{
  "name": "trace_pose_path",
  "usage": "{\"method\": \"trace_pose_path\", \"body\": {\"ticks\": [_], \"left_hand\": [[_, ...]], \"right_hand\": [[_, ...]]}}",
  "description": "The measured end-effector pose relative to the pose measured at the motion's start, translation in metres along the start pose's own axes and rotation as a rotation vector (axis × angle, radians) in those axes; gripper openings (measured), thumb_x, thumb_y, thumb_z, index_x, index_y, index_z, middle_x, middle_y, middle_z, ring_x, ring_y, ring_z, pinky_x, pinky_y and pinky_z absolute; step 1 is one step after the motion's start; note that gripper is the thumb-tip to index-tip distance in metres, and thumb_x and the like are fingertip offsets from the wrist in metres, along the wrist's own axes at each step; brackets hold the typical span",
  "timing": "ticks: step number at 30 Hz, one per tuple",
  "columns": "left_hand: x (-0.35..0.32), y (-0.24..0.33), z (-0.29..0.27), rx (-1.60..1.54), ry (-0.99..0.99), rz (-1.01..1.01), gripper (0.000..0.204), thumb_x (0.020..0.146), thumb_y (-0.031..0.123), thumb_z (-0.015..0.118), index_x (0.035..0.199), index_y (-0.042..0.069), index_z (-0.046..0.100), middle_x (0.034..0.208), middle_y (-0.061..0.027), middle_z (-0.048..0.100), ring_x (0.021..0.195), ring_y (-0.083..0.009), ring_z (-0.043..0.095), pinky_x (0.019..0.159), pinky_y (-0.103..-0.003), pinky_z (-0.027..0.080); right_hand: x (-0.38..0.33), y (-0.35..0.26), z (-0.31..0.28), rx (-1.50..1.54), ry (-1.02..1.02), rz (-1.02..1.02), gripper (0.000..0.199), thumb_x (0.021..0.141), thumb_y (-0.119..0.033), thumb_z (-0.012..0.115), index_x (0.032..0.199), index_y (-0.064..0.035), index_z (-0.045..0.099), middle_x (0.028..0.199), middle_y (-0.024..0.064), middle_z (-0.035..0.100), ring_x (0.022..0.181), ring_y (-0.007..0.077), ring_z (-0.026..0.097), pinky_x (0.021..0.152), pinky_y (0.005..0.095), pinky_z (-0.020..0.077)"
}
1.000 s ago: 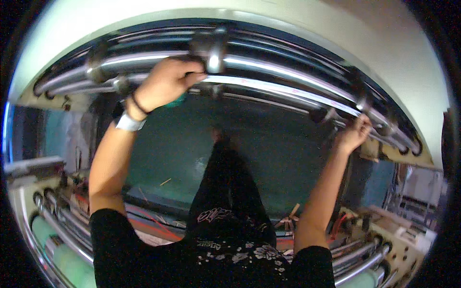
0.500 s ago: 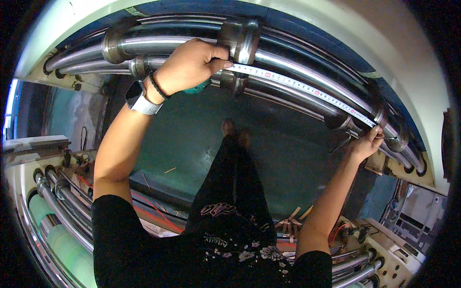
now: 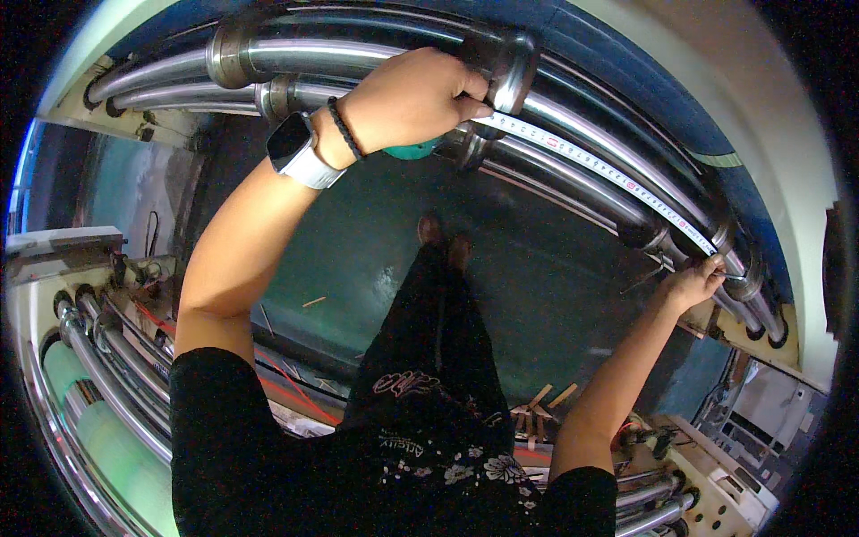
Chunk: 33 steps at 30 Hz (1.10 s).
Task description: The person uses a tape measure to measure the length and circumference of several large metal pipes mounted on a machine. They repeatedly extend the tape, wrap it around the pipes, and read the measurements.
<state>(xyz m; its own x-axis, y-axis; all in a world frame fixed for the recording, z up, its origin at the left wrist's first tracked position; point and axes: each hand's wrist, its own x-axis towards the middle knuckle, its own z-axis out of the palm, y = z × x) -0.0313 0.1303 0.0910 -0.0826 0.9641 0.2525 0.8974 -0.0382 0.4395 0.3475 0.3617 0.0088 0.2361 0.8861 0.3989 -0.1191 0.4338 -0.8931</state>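
Note:
My left hand (image 3: 416, 100) is closed on a tape measure. Its teal case (image 3: 413, 150) shows partly below the palm, and the thumb presses the white blade (image 3: 591, 163) beside a dark metal collar (image 3: 516, 73). The blade stretches right along a shiny steel shaft (image 3: 617, 134). At its far right end my right hand (image 3: 693, 285) pinches it near another collar (image 3: 725, 233). A thin bent metal rod (image 3: 735, 277) sticks out by the right fingertips; whether the fingers grip it I cannot tell.
More steel shafts (image 3: 161, 76) with collars (image 3: 231, 54) run across the machine, framed by a cream side panel (image 3: 769, 107). Behind me are green rollers (image 3: 121, 456), metal bars, red cables (image 3: 304, 403) and wood strips (image 3: 537, 398). My feet (image 3: 431, 230) stand on a dark green floor.
My left hand has moved right with the tape's left end. The collar beside it also appears shifted right, nearer the right-hand collar. My right hand has moved slightly right and down in view.

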Motion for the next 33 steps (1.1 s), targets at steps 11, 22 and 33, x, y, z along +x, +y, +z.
{"method": "trace_pose_path", "body": {"ticks": [11,22,33], "left_hand": [[0.003,0.009,-0.008,0.072,-0.13,-0.121,0.015,0.077,0.021,0.055,0.086,0.013,0.064,0.072,-0.0134,0.06,0.072,-0.0309,0.058,0.065,-0.039,0.045],[0.0,0.007,-0.001,0.115,0.027,-0.061,0.02,0.078,0.025,0.055,0.073,0.006,0.057,0.057,-0.0159,0.05,0.056,-0.034,0.05,0.05,-0.039,0.037],[0.001,0.007,0.001,0.189,0.049,-0.064,0.018,0.077,0.026,0.055,0.078,0.01,0.061,0.062,-0.0164,0.055,0.062,-0.0347,0.054,0.055,-0.042,0.042]], "right_hand": [[0.006,0.003,-0.009,-0.037,-0.004,0.038,0.024,0.086,-0.023,0.053,0.098,-0.0032,0.048,0.098,0.0099,0.056,0.083,0.0197,0.054,0.077,0.0329,0.0446],[0.005,0.001,-0.008,-0.096,-0.015,0.009,0.022,0.087,-0.021,0.051,0.095,-0.0016,0.047,0.094,0.0088,0.054,0.082,0.0179,0.051,0.076,0.0312,0.0426],[-0.001,-0.007,0.001,-0.045,0.013,0.048,0.023,0.088,-0.021,0.049,0.097,-0.0006,0.047,0.097,0.0132,0.057,0.083,0.0218,0.054,0.077,0.0338,0.0438]]}}
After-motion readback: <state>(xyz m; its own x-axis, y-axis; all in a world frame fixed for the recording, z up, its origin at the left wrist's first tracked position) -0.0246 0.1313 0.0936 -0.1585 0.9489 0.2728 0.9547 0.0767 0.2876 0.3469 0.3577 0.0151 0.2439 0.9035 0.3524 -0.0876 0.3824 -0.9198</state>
